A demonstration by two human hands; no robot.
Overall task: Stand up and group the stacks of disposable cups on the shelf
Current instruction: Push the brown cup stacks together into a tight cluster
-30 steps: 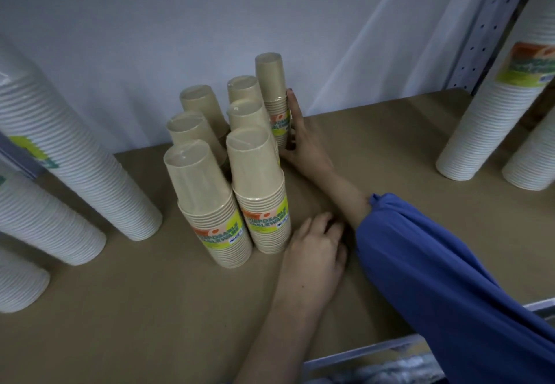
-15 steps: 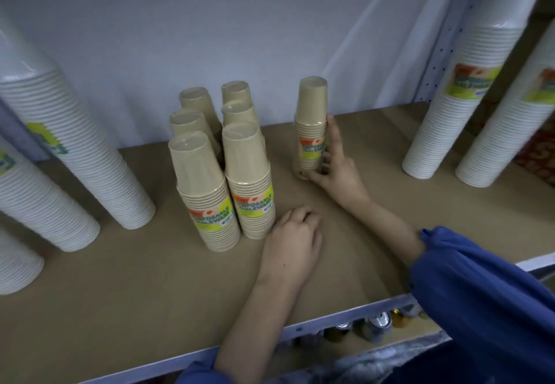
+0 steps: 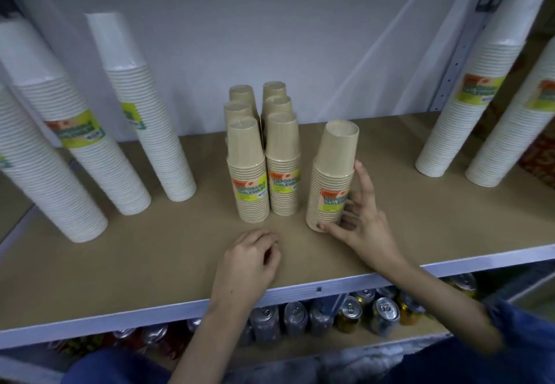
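Several tan cup stacks stand upright in two close rows on the brown shelf (image 3: 150,257); the front pair (image 3: 264,173) carries yellow labels. One more tan stack (image 3: 333,173) stands apart, just right of the front pair. My right hand (image 3: 360,221) grips its lower right side, thumb at the base and fingers up its wall. My left hand (image 3: 249,260) rests on the shelf in front of the group, fingers loosely curled, holding nothing.
Tall white cup stacks (image 3: 90,149) lean at the left and more white stacks (image 3: 468,107) stand at the right. The shelf's pale front rail (image 3: 300,293) runs across below my hands. Drink cans (image 3: 384,314) fill the shelf underneath. A grey upright post (image 3: 468,38) stands at the back right.
My right hand has drawn the single tan stack from the back of the group forward and to the right, level with the front pair. The view has pulled back; my left hand stayed put.
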